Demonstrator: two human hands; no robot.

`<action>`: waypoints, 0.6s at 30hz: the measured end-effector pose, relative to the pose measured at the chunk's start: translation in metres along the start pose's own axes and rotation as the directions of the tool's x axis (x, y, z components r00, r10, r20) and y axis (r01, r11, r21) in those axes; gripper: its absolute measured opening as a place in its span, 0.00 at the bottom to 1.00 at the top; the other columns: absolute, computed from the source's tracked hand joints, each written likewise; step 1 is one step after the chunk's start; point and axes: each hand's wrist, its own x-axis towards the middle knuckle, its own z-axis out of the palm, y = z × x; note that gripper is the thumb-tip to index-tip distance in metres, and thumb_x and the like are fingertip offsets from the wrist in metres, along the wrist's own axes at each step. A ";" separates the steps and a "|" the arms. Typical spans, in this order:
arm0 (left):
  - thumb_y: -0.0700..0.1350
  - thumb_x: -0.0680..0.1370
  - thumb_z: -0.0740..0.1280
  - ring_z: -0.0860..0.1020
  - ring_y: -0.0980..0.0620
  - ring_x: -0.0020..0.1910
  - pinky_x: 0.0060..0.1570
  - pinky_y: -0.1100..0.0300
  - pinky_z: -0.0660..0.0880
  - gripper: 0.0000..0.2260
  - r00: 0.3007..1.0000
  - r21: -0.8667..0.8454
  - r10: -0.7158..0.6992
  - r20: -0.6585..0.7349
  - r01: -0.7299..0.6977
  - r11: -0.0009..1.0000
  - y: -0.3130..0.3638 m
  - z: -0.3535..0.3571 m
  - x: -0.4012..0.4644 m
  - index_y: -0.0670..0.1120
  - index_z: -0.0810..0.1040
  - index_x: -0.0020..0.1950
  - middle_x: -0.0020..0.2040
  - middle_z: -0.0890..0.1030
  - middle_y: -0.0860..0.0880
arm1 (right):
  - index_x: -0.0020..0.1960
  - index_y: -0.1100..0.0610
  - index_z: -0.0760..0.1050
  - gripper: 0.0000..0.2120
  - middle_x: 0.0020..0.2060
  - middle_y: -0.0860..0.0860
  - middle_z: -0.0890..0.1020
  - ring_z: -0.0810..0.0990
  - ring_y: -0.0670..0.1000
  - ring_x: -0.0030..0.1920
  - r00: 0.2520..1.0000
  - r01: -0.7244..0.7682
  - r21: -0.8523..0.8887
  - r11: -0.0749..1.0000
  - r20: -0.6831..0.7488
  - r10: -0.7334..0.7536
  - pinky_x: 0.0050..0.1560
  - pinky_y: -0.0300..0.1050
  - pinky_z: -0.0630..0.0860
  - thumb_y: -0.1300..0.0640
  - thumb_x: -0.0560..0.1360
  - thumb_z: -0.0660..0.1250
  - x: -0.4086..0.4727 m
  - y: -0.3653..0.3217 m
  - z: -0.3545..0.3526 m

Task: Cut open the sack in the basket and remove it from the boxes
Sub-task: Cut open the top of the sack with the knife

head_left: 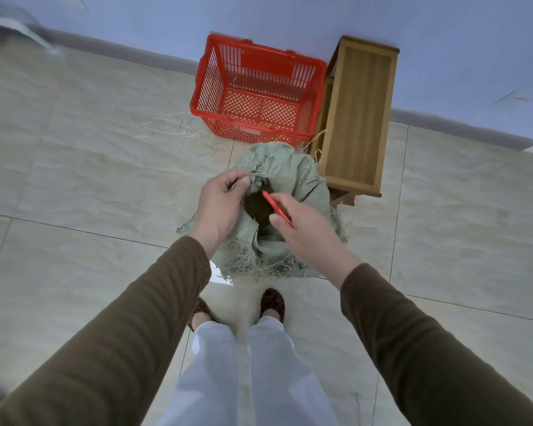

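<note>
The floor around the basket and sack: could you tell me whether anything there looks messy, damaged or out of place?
Yes. The green sack has frayed, ragged edges, and loose pale fibres lie strewn on the tiles left of the red basket. The sack stands on the floor, not in the basket.

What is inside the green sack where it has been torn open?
Through the hole in the green sack only a dark brown surface shows; the fabric covers the rest, so its shape and any boxes cannot be made out.

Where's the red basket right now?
The basket sits on the floor against the wall, top centre of the head view, left of the wooden stool, beyond the sack.
</note>
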 end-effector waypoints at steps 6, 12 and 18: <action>0.41 0.82 0.67 0.82 0.58 0.46 0.55 0.61 0.78 0.10 1.000 0.016 0.021 0.023 -0.022 1.000 0.000 0.000 -0.004 0.55 0.84 0.50 0.43 0.85 0.58 | 0.75 0.53 0.71 0.18 0.44 0.46 0.76 0.74 0.50 0.42 0.993 -0.110 0.036 0.993 0.035 0.108 0.44 0.45 0.66 0.53 0.86 0.61 0.003 0.002 0.007; 0.40 0.83 0.66 0.81 0.54 0.47 0.56 0.57 0.77 0.07 1.000 0.032 0.012 -0.011 -0.012 0.999 0.001 -0.005 -0.002 0.47 0.84 0.55 0.46 0.84 0.50 | 0.73 0.52 0.73 0.17 0.38 0.45 0.76 0.77 0.52 0.40 0.991 -0.123 0.074 0.990 0.053 0.119 0.43 0.52 0.75 0.54 0.86 0.61 0.001 0.003 0.003; 0.41 0.83 0.66 0.83 0.48 0.57 0.65 0.51 0.77 0.11 1.000 0.091 -0.001 0.023 -0.002 0.996 0.002 -0.003 -0.005 0.42 0.84 0.63 0.55 0.86 0.46 | 0.72 0.53 0.74 0.16 0.43 0.48 0.79 0.82 0.57 0.46 0.989 -0.140 0.059 0.988 0.054 0.136 0.52 0.60 0.81 0.53 0.86 0.61 0.007 -0.004 0.001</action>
